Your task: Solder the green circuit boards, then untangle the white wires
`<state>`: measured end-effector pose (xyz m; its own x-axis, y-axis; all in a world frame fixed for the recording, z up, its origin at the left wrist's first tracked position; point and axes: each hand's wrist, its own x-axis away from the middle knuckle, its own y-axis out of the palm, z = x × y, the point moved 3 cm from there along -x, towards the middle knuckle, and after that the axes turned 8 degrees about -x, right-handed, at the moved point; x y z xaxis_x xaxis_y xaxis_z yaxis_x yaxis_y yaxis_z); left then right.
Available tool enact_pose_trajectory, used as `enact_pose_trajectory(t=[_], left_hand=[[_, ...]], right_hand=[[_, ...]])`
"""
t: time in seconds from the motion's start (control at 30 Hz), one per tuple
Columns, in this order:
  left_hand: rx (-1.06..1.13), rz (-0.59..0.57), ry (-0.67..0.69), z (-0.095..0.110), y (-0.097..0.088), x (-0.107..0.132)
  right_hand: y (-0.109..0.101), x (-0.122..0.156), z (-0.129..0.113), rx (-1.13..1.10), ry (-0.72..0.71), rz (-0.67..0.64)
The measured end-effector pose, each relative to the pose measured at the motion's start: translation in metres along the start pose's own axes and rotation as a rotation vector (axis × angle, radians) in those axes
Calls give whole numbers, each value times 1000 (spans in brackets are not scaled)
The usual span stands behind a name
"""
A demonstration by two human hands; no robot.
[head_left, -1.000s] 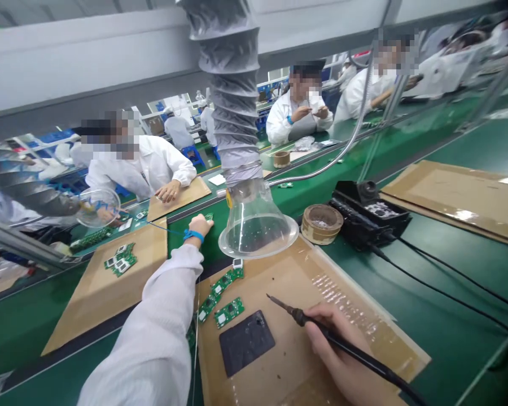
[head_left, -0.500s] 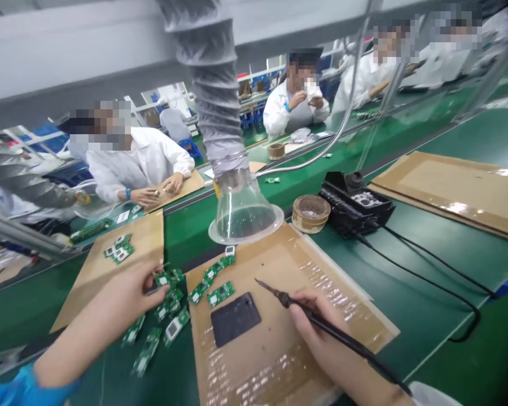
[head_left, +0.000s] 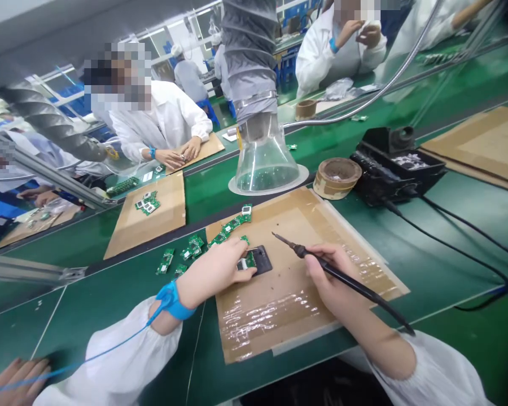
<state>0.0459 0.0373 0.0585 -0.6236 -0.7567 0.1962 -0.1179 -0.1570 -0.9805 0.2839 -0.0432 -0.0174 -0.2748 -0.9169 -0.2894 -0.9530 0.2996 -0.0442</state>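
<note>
My left hand (head_left: 220,264), with a blue wrist strap, pinches a small green circuit board (head_left: 249,260) over the black pad (head_left: 262,259). Its fingers partly cover the board. In my right hand (head_left: 333,294) is a soldering iron (head_left: 372,297), held like a pen, its tip pointing up and left above the cardboard sheet (head_left: 292,316). The tip is apart from the board. More green circuit boards (head_left: 193,247) lie loosely beyond my left wrist, and a row of boards (head_left: 236,224) runs along the sheet's far left corner.
A clear fume hood (head_left: 266,163) hangs over the sheet's far edge. To its right stand a tape roll (head_left: 337,176) and a black soldering iron stand (head_left: 389,175) with cables. Another cardboard sheet (head_left: 152,237) bears boards. Another person's hand (head_left: 19,376) rests at lower left; a co-worker (head_left: 161,124) sits opposite.
My left hand has moved right from the loose pile to the black pad, bringing a circuit board along. My right hand keeps the soldering iron in much the same pose. The view has shifted.
</note>
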Motion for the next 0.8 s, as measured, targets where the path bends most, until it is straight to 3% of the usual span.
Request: enact_pose_trajectory(t=[0.3, 0.47, 0.8], left_hand=[[83, 79, 42, -3, 29, -1], [130, 143, 23, -8, 34, 6], [139, 220, 161, -8, 41, 12]], right_hand=[[0, 1, -2, 3, 8, 14], [-1, 2, -1, 31, 21, 10], [1, 0, -3, 14, 12, 14]])
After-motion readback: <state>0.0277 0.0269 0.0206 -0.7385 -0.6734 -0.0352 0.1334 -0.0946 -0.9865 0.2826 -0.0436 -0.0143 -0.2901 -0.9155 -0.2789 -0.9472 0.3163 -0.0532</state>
